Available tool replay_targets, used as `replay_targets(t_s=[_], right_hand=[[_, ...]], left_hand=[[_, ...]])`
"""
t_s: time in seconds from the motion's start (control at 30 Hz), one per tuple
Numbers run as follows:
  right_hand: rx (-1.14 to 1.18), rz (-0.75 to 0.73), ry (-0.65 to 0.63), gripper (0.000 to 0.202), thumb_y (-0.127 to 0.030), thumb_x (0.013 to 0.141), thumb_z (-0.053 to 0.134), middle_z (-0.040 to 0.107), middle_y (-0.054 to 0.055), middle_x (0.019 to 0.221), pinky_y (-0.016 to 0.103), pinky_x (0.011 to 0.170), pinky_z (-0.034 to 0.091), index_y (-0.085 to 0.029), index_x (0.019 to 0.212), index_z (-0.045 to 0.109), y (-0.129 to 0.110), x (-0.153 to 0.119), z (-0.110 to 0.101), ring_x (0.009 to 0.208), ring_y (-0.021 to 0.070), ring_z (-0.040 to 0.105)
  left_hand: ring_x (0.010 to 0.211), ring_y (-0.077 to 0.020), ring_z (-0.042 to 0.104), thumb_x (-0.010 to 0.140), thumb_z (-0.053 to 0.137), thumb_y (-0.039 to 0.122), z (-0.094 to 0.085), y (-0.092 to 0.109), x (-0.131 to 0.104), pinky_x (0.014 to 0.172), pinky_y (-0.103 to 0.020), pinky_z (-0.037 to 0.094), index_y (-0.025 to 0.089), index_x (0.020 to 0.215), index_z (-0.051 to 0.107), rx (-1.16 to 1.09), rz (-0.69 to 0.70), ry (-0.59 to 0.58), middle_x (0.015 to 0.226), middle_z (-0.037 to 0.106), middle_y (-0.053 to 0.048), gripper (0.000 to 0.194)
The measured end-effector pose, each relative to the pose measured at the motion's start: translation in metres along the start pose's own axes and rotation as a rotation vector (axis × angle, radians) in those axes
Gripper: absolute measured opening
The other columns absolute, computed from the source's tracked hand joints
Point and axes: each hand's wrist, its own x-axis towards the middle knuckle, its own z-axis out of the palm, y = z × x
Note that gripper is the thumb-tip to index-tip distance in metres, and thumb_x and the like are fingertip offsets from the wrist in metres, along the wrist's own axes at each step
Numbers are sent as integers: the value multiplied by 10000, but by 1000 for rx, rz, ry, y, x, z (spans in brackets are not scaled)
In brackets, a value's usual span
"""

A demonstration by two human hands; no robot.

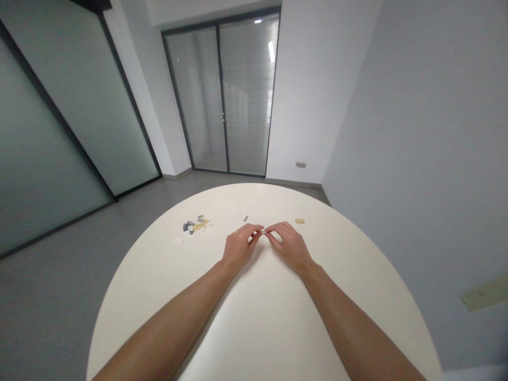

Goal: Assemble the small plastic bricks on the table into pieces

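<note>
My left hand (pixel 239 245) and my right hand (pixel 291 245) meet fingertip to fingertip above the middle of the round table. Between their pinched fingers is a tiny whitish piece (pixel 263 232), mostly covered and too small to name; both hands appear to grip it. Just beyond the left fingers lies a small grey piece (pixel 245 218), flat on the tabletop. A flat yellow piece (pixel 300 221) rests past my right hand.
Grey, yellow and white small parts lie in a loose pile (pixel 195 225) to the left on the white table (pixel 254 328). Glass doors (pixel 222 95) stand beyond the table, and a plain wall (pixel 428 132) rises at the right.
</note>
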Motion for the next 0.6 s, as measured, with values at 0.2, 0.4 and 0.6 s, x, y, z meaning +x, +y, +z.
replay_targets(t_s=[0.2,0.4,0.6], right_hand=[[-17,11,-5,114,-283,967,554,715,53,951,379,850,514,-238,991,656,0,0,0,936,220,636],[-1,15,-15,132,-248,977,520,711,51,965,385,860,510,-241,1020,645,1,0,0,955,223,631],[-2,15,-19,156,-229,981,495,707,58,979,398,861,513,-235,1037,641,3,-1,2,965,227,626]], left_hand=[[799,-117,670,955,559,293,-2,3,0,727,-236,520,271,1035,694,4,14,-4,986,731,14,159],[805,-114,670,953,557,296,-1,4,0,700,-219,528,252,1023,688,-14,2,8,963,727,9,156],[817,-102,677,928,570,227,-1,3,-1,708,-215,553,273,1167,650,-34,44,7,991,723,14,256]])
